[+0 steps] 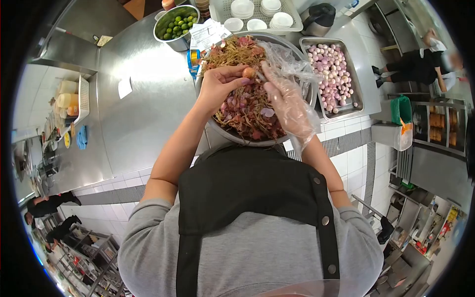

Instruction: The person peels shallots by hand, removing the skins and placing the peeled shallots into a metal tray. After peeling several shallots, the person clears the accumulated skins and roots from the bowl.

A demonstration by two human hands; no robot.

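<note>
Over a large round metal bowl (pixel 236 139) full of shallot skins and roots (pixel 247 111), my bare left hand (pixel 223 84) pinches a small brown shallot (pixel 249 73) between thumb and fingers. My right hand (pixel 287 101) wears a clear plastic glove and is close to the shallot's right side. Something thin, too small to make out, shows at its fingertips. A crumpled clear plastic bag (pixel 292 62) lies over the bowl's right part. To the right, a rectangular metal tray (pixel 358 94) holds many peeled pinkish-white shallots (pixel 330 74).
A metal pot of green limes (pixel 178 42), paper slips (pixel 210 33) and a blue-yellow tape item (pixel 194 58) stand left of the bowl. Behind is a rack (pixel 292 12) with white dishes. A person (pixel 420 67) stands far right; others are at lower left.
</note>
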